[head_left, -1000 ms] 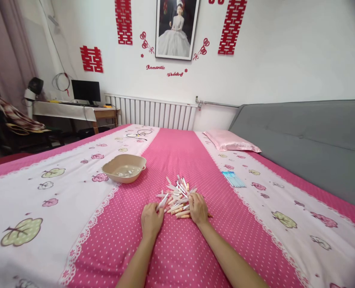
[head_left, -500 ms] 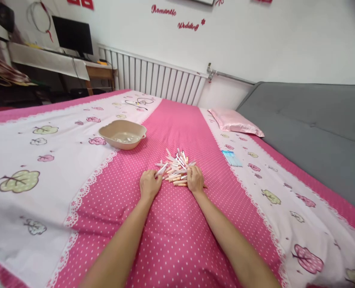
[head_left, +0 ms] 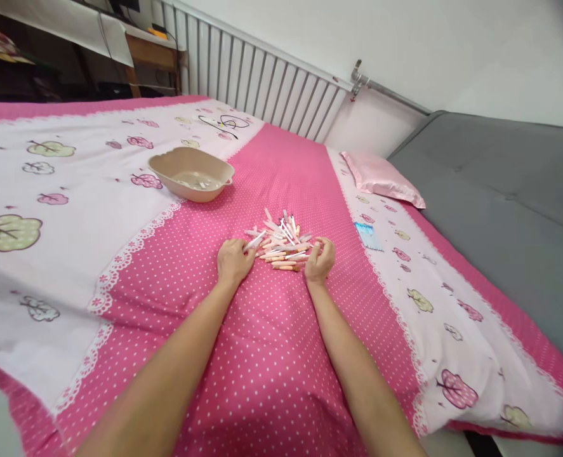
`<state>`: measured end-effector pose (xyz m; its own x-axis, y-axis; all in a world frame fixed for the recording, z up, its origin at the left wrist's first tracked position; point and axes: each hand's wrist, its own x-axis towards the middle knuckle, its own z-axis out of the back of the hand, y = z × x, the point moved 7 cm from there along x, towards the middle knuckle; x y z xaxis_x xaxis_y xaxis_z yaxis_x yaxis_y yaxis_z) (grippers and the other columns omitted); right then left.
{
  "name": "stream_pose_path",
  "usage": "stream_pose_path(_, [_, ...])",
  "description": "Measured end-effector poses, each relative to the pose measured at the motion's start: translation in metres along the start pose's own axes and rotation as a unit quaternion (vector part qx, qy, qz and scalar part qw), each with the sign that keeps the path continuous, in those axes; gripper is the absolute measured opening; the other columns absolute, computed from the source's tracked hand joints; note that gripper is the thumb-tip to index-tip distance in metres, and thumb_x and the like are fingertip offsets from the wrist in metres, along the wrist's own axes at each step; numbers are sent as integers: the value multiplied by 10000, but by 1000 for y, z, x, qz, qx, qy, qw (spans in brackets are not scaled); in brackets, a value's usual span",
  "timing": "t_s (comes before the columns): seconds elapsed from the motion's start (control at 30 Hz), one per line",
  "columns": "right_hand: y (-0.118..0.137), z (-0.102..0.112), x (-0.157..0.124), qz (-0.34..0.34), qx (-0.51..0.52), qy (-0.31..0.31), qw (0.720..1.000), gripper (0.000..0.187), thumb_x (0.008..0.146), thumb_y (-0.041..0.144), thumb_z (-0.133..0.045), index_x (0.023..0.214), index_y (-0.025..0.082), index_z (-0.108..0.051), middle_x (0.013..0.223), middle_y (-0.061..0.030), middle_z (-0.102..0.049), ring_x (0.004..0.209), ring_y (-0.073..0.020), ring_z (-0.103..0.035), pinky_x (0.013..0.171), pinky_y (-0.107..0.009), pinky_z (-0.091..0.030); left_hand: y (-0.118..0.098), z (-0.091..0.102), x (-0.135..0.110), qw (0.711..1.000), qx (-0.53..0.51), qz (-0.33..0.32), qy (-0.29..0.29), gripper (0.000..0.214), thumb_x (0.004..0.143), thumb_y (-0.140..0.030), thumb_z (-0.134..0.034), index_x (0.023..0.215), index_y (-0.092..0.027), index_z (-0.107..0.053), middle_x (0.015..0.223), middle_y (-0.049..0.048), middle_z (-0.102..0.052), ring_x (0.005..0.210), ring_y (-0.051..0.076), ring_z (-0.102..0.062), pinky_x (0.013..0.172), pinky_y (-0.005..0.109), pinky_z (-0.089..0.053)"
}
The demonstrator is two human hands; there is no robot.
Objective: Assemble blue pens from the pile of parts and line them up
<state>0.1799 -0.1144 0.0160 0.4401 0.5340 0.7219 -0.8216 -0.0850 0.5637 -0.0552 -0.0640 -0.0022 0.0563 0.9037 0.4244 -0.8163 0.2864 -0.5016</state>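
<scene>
A loose pile of slim pen-like sticks (head_left: 285, 241), in pink, white and orange-tan, lies on the pink dotted bedspread between my hands. At its left edge, my left hand (head_left: 233, 259) is closed on a white pointed stick (head_left: 255, 241), pinched between thumb and fingers. My right hand (head_left: 320, 261) is at the pile's right edge, its fingers loosely curled with the thumb apart; I make out nothing held in it. Beyond the pile, to the left, stands a beige plastic basin (head_left: 186, 192) with a few small pale pieces inside.
A flat row of blue-topped sticks (head_left: 369, 236) lies to the right. Farther back are a pink pillow (head_left: 381, 174), a grey headboard (head_left: 495, 190) and a black cable (head_left: 221, 124). A white radiator (head_left: 252, 70) lines the wall.
The view has tilted down, so things sit higher in the picture. My right hand has drawn slightly right, off the sticks. My left hand keeps the white stick.
</scene>
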Motion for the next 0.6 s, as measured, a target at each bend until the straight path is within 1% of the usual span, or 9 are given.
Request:
stream_pose_path(0.1, [-5,12,5,-24,-5,-7,1000,329,894,317,-269,1009,130,-514,1015,-140,-558,917,-198,-519,766,-323,-417,1,-1,0,1000,-3,4,-3,206,791,-324,-491,663,-173,-546,715,57,-590,727,188,-510,681,280,-353])
stream_pose_path(0.2, [-19,31,9,-60,-21,15,998,345,881,347,-298,1010,122,-526,985,-133,-571,830,-189,-537,709,-317,-428,2,-2,0,1000,-2,9,-5,191,786,-319,-501,681,-171,-561,721,55,-596,731,189,-512,680,278,-356])
stream_pose_path(0.23, [-26,37,8,-72,-28,34,996,343,867,359,-330,989,119,-543,956,-130,-585,800,-189,-540,696,-322,-429,2,-2,0,1000,-2,10,-4,194,788,-323,-501,687,-171,-565,723,54,-598,731,188,-513,680,277,-357])
stream_pose_path(0.3, [-41,48,5,-88,-44,98,990,321,801,388,-453,924,127,-594,879,-114,-619,731,-193,-549,669,-332,-428,3,-3,0,1000,-2,14,-3,204,792,-334,-499,695,-171,-572,727,54,-603,732,188,-515,682,277,-360])
stream_pose_path(0.37, [-54,54,-4,-96,-52,177,978,336,679,401,-602,880,133,-634,832,-103,-642,651,-186,-552,627,-331,-430,3,-4,0,1000,-3,17,-3,215,794,-340,-497,689,-169,-572,725,56,-604,730,187,-517,684,277,-362])
stream_pose_path(0.4, [-59,55,-9,-98,-53,211,971,354,633,393,-644,877,137,-646,816,-97,-651,624,-181,-555,611,-326,-433,3,-4,0,1000,-4,18,-3,220,794,-342,-496,680,-168,-570,723,57,-604,728,187,-518,683,277,-364])
stream_pose_path(0.43, [-62,56,-14,-100,-53,238,965,367,611,382,-659,886,139,-654,815,-94,-658,614,-178,-560,604,-322,-439,3,-4,1,1000,-5,19,-3,225,793,-344,-496,672,-168,-568,722,58,-604,726,188,-520,681,277,-365])
stream_pose_path(0.5, [-65,55,-23,-105,-48,277,954,344,632,356,-631,904,148,-660,812,-82,-670,607,-169,-572,600,-309,-453,2,-4,1,1000,-7,20,-3,222,789,-342,-497,669,-171,-570,721,59,-606,726,190,-526,678,278,-369])
stream_pose_path(0.6, [-61,43,-28,-112,-39,305,945,266,695,307,-545,881,161,-666,766,-53,-677,605,-156,-589,608,-290,-468,2,-4,1,1000,-7,21,-3,211,785,-341,-497,680,-178,-581,722,60,-612,724,194,-534,676,279,-373])
